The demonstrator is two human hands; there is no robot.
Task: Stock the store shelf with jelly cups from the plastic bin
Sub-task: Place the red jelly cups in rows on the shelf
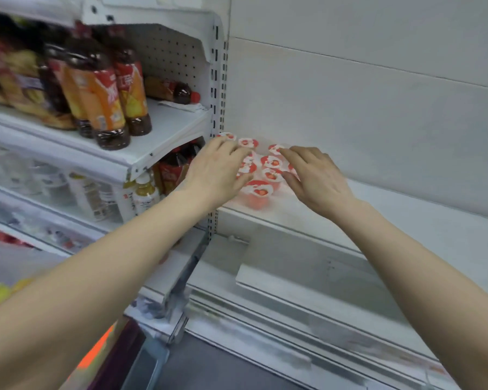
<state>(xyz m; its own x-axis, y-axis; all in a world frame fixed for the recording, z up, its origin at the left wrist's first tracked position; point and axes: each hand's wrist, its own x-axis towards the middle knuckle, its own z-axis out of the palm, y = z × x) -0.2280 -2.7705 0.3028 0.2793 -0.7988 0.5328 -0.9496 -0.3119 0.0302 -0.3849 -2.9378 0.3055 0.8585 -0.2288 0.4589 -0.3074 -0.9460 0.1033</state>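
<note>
Our left hand (217, 167) and right hand (317, 175), both loose-fingered and gripping nothing, flank the red strawberry-lidded plastic jelly cups (271, 175), likely tidying them on the white shelf (412, 220).

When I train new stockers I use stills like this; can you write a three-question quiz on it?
1. True or false: the jelly cups sit on the white shelf to the right of the slotted upright.
2. The cup lids show: A strawberries, B lemons, C grapes.
3. Of the left hand and the right hand, which lies nearer the upright?
Key: 1 true; 2 A; 3 the left hand.
</note>
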